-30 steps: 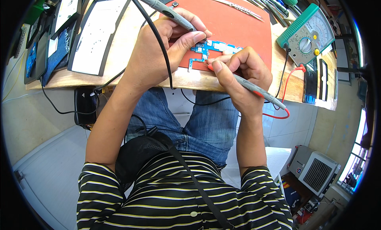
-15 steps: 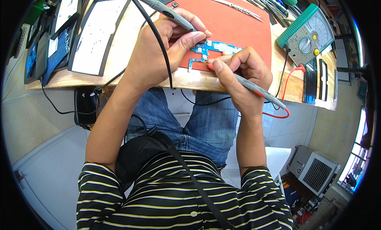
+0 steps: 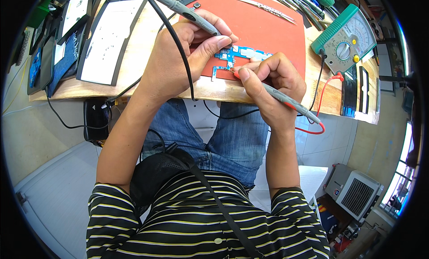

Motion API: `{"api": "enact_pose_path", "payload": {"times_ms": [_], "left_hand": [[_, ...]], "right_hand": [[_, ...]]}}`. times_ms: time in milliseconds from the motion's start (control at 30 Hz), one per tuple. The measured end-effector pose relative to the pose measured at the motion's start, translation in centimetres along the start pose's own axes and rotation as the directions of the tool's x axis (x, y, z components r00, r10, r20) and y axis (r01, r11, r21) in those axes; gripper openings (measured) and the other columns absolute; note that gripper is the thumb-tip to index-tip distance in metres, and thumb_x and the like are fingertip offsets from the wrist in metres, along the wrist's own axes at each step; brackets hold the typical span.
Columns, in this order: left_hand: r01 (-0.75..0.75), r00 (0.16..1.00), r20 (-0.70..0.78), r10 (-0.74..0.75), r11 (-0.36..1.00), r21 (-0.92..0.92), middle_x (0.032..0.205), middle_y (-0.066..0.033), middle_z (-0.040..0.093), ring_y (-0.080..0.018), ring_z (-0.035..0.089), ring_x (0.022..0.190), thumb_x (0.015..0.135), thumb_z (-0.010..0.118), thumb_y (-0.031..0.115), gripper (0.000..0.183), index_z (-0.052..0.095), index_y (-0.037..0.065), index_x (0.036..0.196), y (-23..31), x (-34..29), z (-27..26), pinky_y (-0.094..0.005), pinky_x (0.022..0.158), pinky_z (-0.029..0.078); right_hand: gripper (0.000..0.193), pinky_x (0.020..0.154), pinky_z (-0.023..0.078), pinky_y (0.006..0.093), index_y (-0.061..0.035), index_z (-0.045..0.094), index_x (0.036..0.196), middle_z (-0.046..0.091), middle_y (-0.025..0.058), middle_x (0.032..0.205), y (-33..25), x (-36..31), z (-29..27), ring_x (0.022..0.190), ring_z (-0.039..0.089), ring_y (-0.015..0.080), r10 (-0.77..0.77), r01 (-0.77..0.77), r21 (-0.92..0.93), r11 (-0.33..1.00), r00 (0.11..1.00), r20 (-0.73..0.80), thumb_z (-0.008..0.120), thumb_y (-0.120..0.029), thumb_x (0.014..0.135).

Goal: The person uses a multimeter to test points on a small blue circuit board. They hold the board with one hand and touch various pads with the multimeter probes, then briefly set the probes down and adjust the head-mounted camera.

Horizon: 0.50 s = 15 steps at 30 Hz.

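Note:
A blue circuit board (image 3: 243,52) lies on the orange-red mat (image 3: 263,33), partly covered by my fingers. My left hand (image 3: 192,49) is closed round a grey test probe with a black lead (image 3: 190,14), slanting down toward the board's upper left part. In my right hand (image 3: 272,87) is a grey and red test probe with a red lead (image 3: 288,99); its tip is at the narrow lower part of the board. Whether either tip touches the metal is too small to tell. Both leads belong with the green-framed analog multimeter (image 3: 344,47) at the right.
Metal tweezers (image 3: 266,10) lie on the mat's far side, with several tools (image 3: 297,6) beyond. White sheets in a dark frame (image 3: 109,42) and phone parts (image 3: 53,58) occupy the left. The table's front edge (image 3: 214,93) runs just below my hands. A black cable (image 3: 178,40) crosses my left wrist.
My right hand and its probe have shifted very slightly, the tip staying near the same part of the board. The left hand looks unmoved.

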<state>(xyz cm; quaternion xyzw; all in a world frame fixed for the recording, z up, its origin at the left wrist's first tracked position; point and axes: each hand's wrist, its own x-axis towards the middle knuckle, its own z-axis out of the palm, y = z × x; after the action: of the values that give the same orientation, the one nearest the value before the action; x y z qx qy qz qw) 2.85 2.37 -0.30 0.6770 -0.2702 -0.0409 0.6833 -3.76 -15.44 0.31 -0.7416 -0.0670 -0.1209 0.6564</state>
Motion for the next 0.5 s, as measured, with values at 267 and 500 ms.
{"api": "enact_pose_path", "payload": {"times_ms": [267, 500], "left_hand": [[-0.026, 0.997, -0.077, 0.022, 0.998, -0.052, 0.09, -0.0137, 0.068, -0.0177, 0.067, 0.09, 0.09, 0.059, 0.0, 0.008, 0.058, -0.003, 0.097, -0.27, 0.06, 0.43, -0.0291, 0.083, 0.055], [-0.049, 0.992, -0.116, 0.041, 0.996, -0.069, 0.085, -0.012, 0.068, -0.0166, 0.069, 0.087, 0.088, 0.062, 0.0, 0.007, 0.061, -0.004, 0.094, -0.45, 0.03, 0.62, -0.0273, 0.079, 0.056]], "right_hand": [[0.025, 0.054, 0.049, 0.0178, -0.0033, 0.049, 0.071, 0.064, 0.0069, 0.071, 0.02, 0.01, 0.07, 0.063, 0.059, 0.0048, 0.002, -0.002, 0.025, 1.0, 1.0, 0.0, 0.073, -0.001, 0.078], [0.021, 0.073, 0.052, 0.0254, -0.0028, 0.049, 0.077, 0.067, 0.0122, 0.079, -0.42, -0.07, -0.3, 0.077, 0.065, 0.013, 0.06, -0.057, -0.035, 0.998, 0.996, 0.07, 0.069, 0.0, 0.083]]}}
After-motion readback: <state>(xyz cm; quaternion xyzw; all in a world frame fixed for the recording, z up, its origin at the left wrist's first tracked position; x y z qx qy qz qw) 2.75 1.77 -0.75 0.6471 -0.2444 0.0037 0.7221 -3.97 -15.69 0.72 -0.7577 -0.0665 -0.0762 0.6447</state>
